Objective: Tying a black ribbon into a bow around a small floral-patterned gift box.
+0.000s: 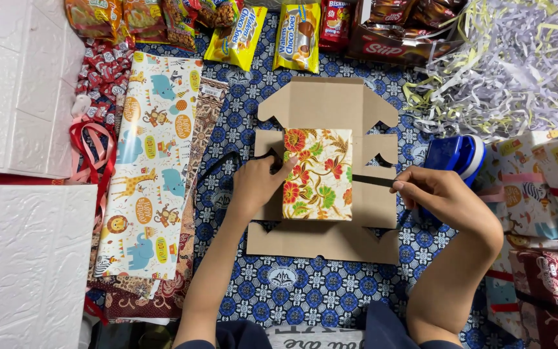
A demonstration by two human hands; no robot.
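Observation:
A box wrapped in flowered paper lies on a flattened brown cardboard box on a blue patterned cloth. A thin black ribbon runs under or around the wrapped box. My left hand rests against the box's left side and pinches the ribbon's left end near the top corner. My right hand sits to the right of the box, fingers closed on the ribbon's right end, pulling it out sideways.
Sheets of animal-print wrapping paper and red ribbons lie left. Snack packets line the far edge. Shredded paper is far right, a blue tape dispenser and wrapped gifts right. White foam panels are at left.

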